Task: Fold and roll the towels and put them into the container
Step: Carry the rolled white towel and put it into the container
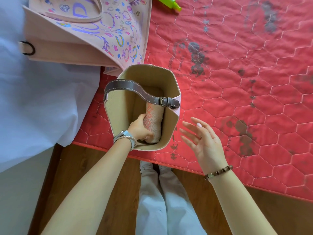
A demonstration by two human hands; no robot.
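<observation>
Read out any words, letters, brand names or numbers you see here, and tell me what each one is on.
"D": large purple letter on the pink tote bag, the clearest one.
Purple lettering lower on that bag: perhaps "HU", partly hidden, uncertain.
Orange pattern on the rolled towel: not readable as text.
Dark marks on the red quilted cover: too faded to read.
Green marker: no label shows.

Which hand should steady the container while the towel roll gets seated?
Likely right. The right hand is open and free, hovering just beside the container. The left hand is inside it, gripping the rolled towel.
</observation>
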